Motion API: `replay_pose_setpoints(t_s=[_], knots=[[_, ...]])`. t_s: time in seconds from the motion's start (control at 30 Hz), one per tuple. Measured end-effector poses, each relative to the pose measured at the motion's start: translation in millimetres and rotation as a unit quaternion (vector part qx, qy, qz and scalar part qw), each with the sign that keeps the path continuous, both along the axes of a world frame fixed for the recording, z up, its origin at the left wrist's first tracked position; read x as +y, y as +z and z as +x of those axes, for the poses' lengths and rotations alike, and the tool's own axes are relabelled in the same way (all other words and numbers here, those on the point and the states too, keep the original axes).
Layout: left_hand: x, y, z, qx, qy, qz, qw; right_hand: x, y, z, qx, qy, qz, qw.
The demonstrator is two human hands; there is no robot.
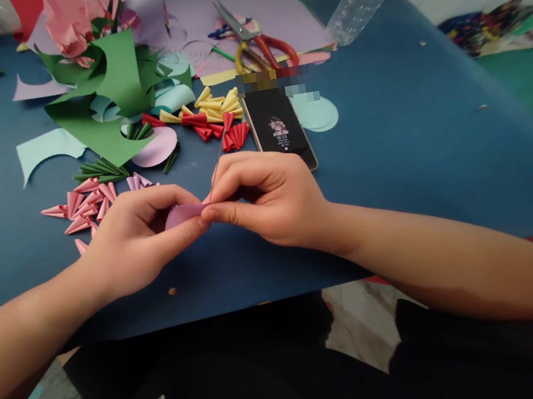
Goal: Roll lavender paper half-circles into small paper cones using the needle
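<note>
A small piece of pink-purple paper (182, 213) sits pinched between the two hands, just above the near part of the blue table (416, 155). The left hand (134, 244) closes on it from the left, thumb beneath and fingers curled over the top, so most of the piece is hidden. The right hand (270, 202) meets it at its right edge, thumb and forefinger pressed shut on the paper, with a thin dark line (a wire or needle, too fine to tell) rising from those fingertips.

The step in hand looks like folding or rolling the piece into a small cone; the next move would call for a firm, even pinch at the meeting point so the paper does not spring open.

Just behind the left hand lies a heap of pink folded cones (85, 204); further back are green cones (100, 170) and red and yellow cones (213, 117). A phone (279, 126) lies just beyond the right hand. Scraps of green paper (103, 97) and red-handled scissors (256, 42) sit at the far side.
</note>
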State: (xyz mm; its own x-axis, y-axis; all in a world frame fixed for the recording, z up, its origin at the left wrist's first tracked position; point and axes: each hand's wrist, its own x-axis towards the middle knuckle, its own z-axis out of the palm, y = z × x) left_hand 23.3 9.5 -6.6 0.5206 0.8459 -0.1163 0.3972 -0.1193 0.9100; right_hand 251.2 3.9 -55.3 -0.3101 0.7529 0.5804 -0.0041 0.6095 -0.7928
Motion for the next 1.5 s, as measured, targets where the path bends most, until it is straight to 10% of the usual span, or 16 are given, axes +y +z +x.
replay_pose_setpoints(t_s=[0.3, 0.9, 1.5], knots=[[5.8, -8.1, -4.5, -0.101, 0.007, -0.103, 0.990, 8.5, 6.1, 9.6, 0.032, 0.120, -0.038, 0.991], [1.0, -2.3, -3.5, -0.047, -0.017, -0.093, 0.994, 5.9, 1.7, 6.6, 0.017, 0.095, 0.011, 0.995], [-13.5, 5.6, -1.6, 0.002, 0.025, 0.088, 0.996, 4.6, -2.5, -4.0, 0.096, 0.100, -0.087, 0.987]])
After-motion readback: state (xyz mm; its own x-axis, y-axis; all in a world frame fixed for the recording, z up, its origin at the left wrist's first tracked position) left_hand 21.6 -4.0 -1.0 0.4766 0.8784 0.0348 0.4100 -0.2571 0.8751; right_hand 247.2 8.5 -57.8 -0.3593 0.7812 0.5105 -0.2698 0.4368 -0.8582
